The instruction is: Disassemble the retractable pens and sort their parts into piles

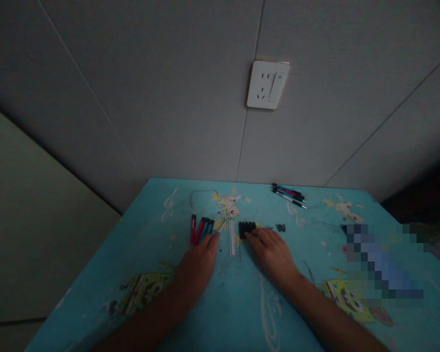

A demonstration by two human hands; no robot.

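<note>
Left hand (198, 264), fingers closed on a slim pale rod (223, 227), beside red and blue pen barrels (204, 231); right hand (273, 252), fingers at a row of black pen parts (246, 228), grip indeterminable; white rods (231, 238) on the counter (234, 308) between; pens (289, 194) near the wall (190, 122).

- And there's the grey wall (183, 98), thin seams slicing across it!
- A white socket plate (256, 100) sits right there!
- Below, a turquoise, cartoon-printed table (143, 244)!
- Dim light all round!
</note>
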